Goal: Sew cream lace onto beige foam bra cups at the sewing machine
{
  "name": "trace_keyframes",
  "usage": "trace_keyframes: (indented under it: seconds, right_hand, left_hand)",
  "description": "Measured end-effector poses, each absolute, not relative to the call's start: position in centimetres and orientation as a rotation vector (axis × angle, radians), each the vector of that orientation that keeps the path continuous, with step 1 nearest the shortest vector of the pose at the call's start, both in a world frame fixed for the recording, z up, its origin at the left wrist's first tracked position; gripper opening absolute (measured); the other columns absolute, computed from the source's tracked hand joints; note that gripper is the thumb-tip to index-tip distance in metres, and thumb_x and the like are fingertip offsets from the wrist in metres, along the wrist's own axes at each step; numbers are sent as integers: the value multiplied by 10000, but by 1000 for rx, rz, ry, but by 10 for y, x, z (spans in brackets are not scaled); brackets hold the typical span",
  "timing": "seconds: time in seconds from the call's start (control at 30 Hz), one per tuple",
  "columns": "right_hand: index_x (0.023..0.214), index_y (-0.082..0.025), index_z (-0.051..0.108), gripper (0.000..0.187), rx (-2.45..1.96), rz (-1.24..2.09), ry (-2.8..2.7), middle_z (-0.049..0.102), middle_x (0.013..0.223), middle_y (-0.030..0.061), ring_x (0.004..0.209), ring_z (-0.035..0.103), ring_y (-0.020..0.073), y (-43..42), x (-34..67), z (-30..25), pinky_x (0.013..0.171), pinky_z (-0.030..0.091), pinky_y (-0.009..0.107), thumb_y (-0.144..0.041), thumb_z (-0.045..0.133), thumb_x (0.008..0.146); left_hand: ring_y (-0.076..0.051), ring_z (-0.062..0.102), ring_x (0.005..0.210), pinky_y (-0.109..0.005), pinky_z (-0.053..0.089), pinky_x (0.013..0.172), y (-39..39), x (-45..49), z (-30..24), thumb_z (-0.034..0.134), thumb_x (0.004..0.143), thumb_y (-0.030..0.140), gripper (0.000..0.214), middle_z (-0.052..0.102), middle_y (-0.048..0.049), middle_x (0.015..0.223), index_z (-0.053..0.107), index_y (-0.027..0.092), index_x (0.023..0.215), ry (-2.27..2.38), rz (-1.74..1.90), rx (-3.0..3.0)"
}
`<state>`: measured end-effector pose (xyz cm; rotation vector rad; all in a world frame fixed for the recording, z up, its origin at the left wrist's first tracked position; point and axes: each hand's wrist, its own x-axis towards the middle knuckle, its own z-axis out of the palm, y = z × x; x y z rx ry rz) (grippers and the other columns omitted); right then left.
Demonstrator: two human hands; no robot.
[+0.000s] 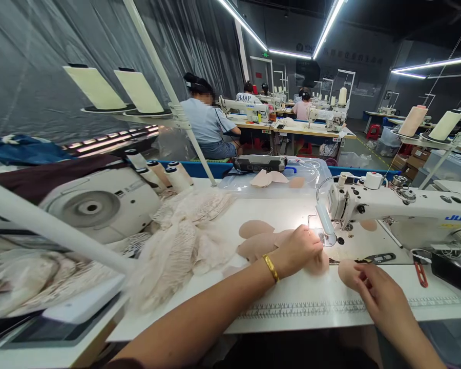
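Observation:
My left hand (299, 248), with a gold bracelet at the wrist, is curled over beige foam cup pieces (259, 241) on the white sewing table, pressing one toward the needle of the white Juki sewing machine (399, 207). My right hand (376, 289) pinches the edge of another beige cup piece (348, 271) at the front right of the needle plate. Both hands lie under the machine's lamp.
A heap of cream lace fabric (184, 236) lies left of my hands. More cups sit in a clear tray (311, 171) behind. Another machine (100, 207) and thread cones (96, 87) stand at left. Black snips (380, 257) rest beside the machine. Other people sew at tables farther back.

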<state>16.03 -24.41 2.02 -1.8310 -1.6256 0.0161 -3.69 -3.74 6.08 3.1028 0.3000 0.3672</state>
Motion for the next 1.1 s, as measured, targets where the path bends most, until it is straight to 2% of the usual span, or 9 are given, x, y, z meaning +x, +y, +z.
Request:
trace_keyframes:
  seconds: [0.17,0.33,0.47,0.6,0.8,0.9,0.93,1.0,1.1]
  right_hand:
    - [1345,-279,596,368,-1659,47,-1871,654,1121,103,988,641,281,-208,119,22,796,566,406,-267,601,978]
    - [1213,-276,657,257,-1806,-77,-1823,586,885,47,792,582,239,-179,103,1,666,491,329,-289,647,957]
    - [1028,-255,684,162,-1804,1,-1844,573,856,40,787,572,228,-168,99,-1,650,446,303,-186,562,946]
    - [844,-239,696,290,-1711,-91,-1926,573,818,47,739,537,216,-174,103,8,641,433,321,-148,451,970]
    - [1196,-312,736,355,-1351,-43,-1820,656,979,68,846,661,211,-214,110,25,677,550,326,-135,507,991]
    - [1244,-386,732,411,-1248,35,-1758,669,1024,78,921,694,241,-239,106,28,738,598,361,-126,580,965]
    - [1226,-399,742,399,-1232,76,-1714,666,1036,80,939,695,244,-246,104,27,753,606,362,-138,594,963]
    - [1170,-383,766,306,-1261,233,-1578,663,1114,94,1023,691,259,-258,100,24,801,617,365,-211,591,987]
    - [1142,-306,768,281,-1404,622,-1298,655,1298,126,1199,655,317,-268,98,15,902,617,403,-413,535,1028]
  left_hand:
    - [-212,670,1019,-390,510,938,-61,-117,93,503,1005,100,290,755,-51,1114,666,250,1192,365,1183,3032]
    - [-247,689,986,-409,558,899,-77,-205,88,653,921,88,500,743,-58,1137,631,350,1347,867,1543,3115]
    - [-261,698,963,-421,564,880,-76,-238,48,595,924,97,412,736,-67,1107,695,320,1256,1127,1359,3124]
    - [-278,708,992,-433,574,828,-81,-242,25,489,880,89,439,738,-75,1157,706,272,1214,1109,1033,3012]
    - [-246,664,1164,-395,576,978,-133,-198,53,541,975,131,476,701,-84,1263,539,302,1419,870,1224,2550]
    - [-329,567,1333,-476,543,1057,-160,-154,52,717,927,429,743,556,-160,1503,374,264,1565,755,879,2182]
    - [-328,600,1283,-461,560,1021,-166,-139,48,786,856,513,827,589,-158,1464,404,258,1544,705,758,1966]
    - [-273,702,1022,-378,596,837,-174,-113,34,787,816,599,679,723,-121,1186,585,209,1335,590,638,1462]
    - [-169,651,778,-273,518,713,-181,-89,16,864,728,584,543,704,-41,882,662,177,1026,614,695,1105]
